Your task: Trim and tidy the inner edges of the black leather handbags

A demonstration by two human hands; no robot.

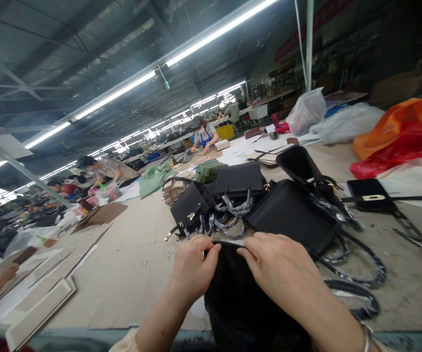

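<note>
Black material (pixel 242 298) is pinched at its edge by left hand (pixel 193 264) and right hand (pixel 278 261).

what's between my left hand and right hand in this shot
In the head view, the upper edge of the black material spans the gap between the left hand and right hand, pinched by both.

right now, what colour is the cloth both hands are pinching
The cloth is black, with no pattern showing; the head view shows it.
</note>
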